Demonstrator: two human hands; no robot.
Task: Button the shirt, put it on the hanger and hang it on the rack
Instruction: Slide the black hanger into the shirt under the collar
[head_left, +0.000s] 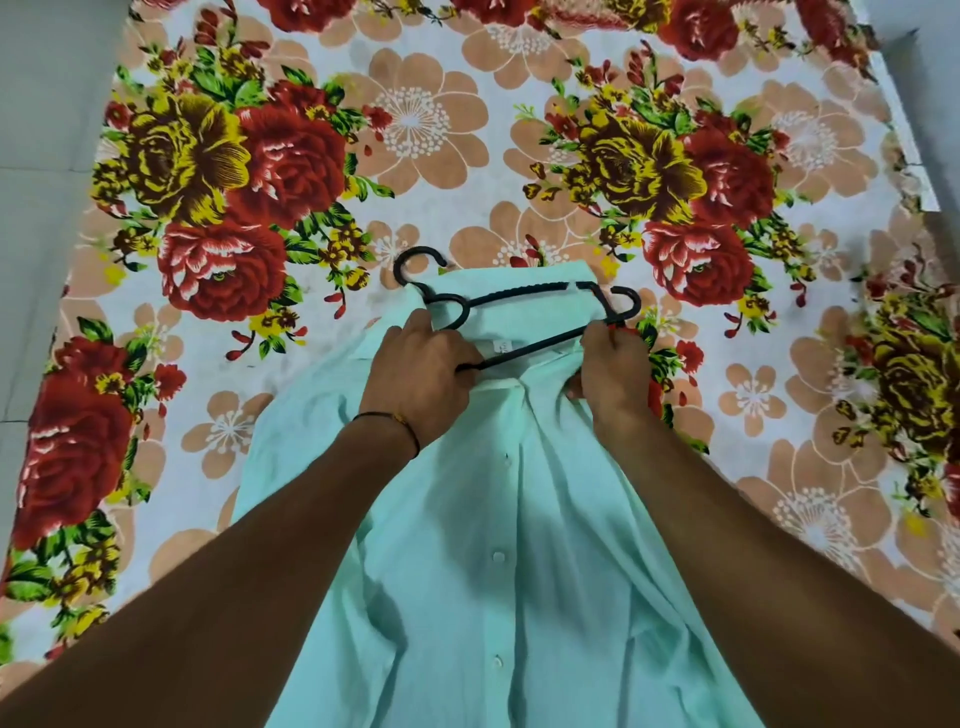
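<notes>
The buttoning looks done: the placket of the mint shirt (493, 519) lies closed, with its buttons (498, 557) in a line running back from the hands towards the person. So I'd put this at the second step, getting the hanger in.

The black hanger (524, 351) lies tilted across the open collar, just beyond and between the two hands. Its hook pokes out past the left hand's knuckles, on the far side, over the flowered sheet (260, 156). None of the hanger seems to be inside the shirt yet, though the hands hide the ends they hold.

The left hand (423, 371) comes in palm down, with a dark thread round the wrist, and its fingers are curled round the lower bar. The right hand (615, 374) pinches the hanger's far shoulder end. There is bunched cloth under its palm, but I can't tell whether it holds the collar too.

Both forearms reach straight out over the shirt body, which lies flat beneath them.

To my eye, the next move needs one shoulder of the hanger tipped down through the neck opening. The other can then be worked under the opposite side, leaving the hook standing clear of the collar. There's no rack anywhere in view.
</notes>
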